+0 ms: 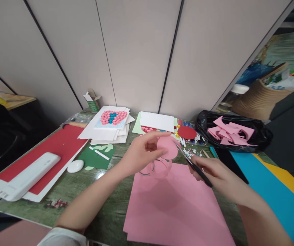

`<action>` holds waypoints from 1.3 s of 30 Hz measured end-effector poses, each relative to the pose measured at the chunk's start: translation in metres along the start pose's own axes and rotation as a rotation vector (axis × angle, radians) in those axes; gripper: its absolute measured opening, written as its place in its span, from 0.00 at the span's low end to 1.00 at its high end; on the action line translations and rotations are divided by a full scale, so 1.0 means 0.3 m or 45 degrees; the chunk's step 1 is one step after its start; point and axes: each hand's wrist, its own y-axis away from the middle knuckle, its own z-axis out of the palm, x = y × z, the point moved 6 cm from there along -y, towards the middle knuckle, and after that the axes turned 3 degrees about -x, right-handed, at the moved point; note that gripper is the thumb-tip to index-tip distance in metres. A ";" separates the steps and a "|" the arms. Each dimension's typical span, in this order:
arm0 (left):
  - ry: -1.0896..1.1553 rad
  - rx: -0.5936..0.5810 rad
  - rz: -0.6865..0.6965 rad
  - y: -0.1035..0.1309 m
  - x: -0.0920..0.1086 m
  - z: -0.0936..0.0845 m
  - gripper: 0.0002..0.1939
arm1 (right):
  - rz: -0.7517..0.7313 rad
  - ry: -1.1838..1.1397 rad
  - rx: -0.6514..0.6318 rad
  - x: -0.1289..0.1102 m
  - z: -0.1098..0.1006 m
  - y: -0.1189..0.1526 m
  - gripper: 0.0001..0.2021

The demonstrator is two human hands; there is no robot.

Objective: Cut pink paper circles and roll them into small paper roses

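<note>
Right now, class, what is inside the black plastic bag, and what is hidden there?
Pink paper offcuts lie heaped in the black plastic bag. They cover its bottom, so whatever may lie beneath them cannot be seen.

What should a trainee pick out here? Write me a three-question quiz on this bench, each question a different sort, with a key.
1. Which hand holds the scissors?
2. True or false: the black plastic bag holds pink paper scraps.
3. Which of these lies on the dark green sheet?
A) a red disc
B) a white pen
C) a small open box

Key:
1. The right hand; the left hand holds a pink paper piece by the blades.
2. True.
3. B.
</note>
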 end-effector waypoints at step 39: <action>0.237 0.175 0.021 0.011 -0.041 0.053 0.22 | 0.022 -0.071 0.127 -0.004 -0.001 -0.010 0.08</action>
